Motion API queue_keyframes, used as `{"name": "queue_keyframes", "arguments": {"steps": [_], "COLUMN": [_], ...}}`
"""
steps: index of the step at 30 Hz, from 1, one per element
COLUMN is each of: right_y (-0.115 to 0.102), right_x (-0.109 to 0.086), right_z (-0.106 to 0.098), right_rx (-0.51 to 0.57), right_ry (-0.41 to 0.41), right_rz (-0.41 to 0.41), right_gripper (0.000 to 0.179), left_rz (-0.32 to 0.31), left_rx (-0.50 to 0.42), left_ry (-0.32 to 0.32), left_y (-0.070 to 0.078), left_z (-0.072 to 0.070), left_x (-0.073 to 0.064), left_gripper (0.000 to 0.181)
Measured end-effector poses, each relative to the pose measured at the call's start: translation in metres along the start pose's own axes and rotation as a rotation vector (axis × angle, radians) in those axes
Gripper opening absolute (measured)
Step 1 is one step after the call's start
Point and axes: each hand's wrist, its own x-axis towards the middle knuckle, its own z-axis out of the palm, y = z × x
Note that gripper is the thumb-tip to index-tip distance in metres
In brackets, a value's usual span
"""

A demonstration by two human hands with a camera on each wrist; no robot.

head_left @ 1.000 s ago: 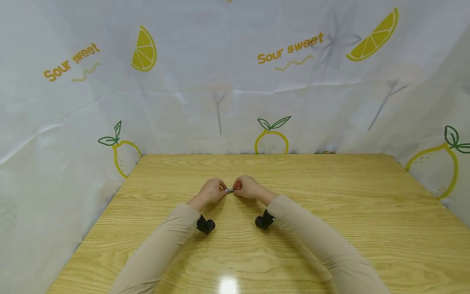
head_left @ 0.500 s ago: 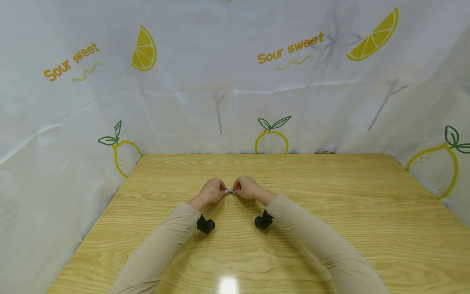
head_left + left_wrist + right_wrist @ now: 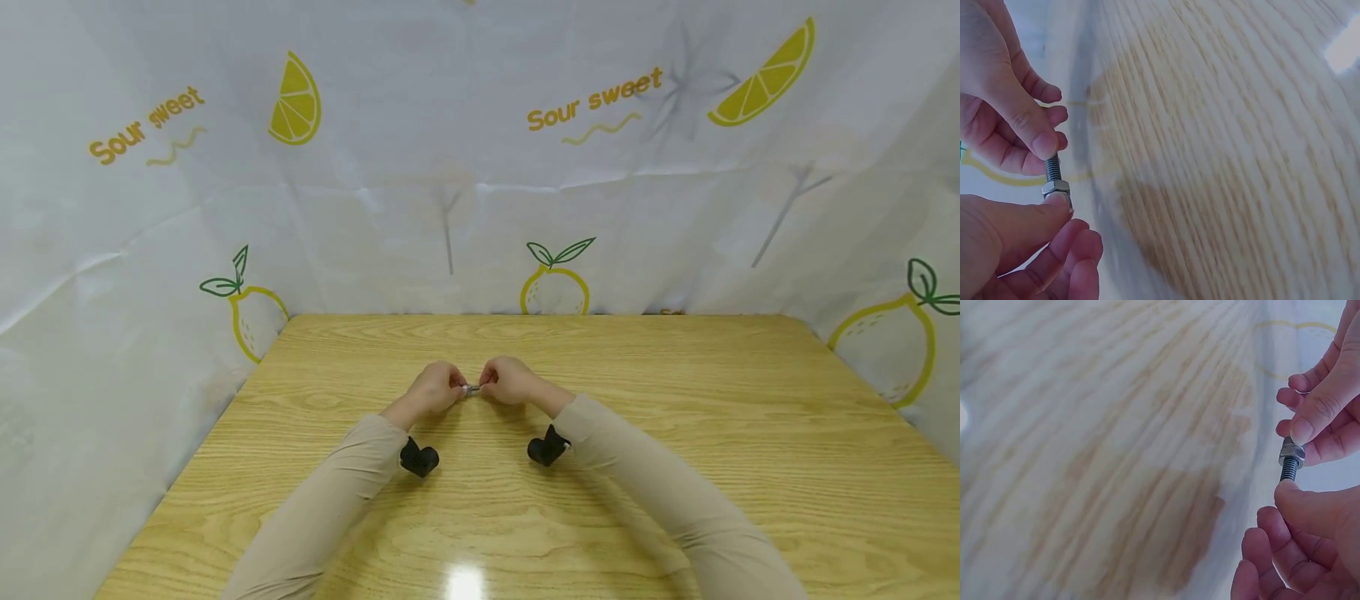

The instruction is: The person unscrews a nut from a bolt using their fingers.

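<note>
Over the middle of the table, a small metal bolt (image 3: pixel 472 390) spans the gap between both hands. My left hand (image 3: pixel 435 388) pinches its head end between thumb and fingers, so the head is partly hidden. At the other end, my right hand (image 3: pixel 512 381) pinches the threaded tip, which its fingertips cover. A hex nut (image 3: pixel 1055 187) sits on the shank close to the head, right at the left thumb in the left wrist view. Bare thread (image 3: pixel 1289 470) shows between this nut and the right thumb in the right wrist view.
The wooden table (image 3: pixel 675 433) runs back to a white curtain (image 3: pixel 375 233) with lemon prints. A black wrist camera (image 3: pixel 419 457) hangs below the left sleeve, another black camera (image 3: pixel 547 447) below the right. Light glares off the table's near edge.
Both hands have shifted very slightly to the right with the bolt between them. The right wrist and its camera have swung a little outward. Both hands keep their pinch.
</note>
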Motion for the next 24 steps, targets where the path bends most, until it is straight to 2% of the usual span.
{"name": "queue_keyframes", "arguments": {"steps": [16,24], "right_y": [0.007,0.008], "right_x": [-0.021,-0.029], "right_z": [-0.020,-0.031], "right_rx": [0.059,0.093], "right_ry": [0.009,0.050], "right_rz": [-0.063,-0.088], "right_gripper": [0.009,0.009], "left_rz": [0.058,0.055], "left_rx": [-0.092,-0.204], "left_ry": [-0.003,0.021], "left_y": [0.010,0.014], "left_z": [-0.001,0.000], "left_x": [-0.003,-0.004], "left_gripper": [0.017,0.021]}}
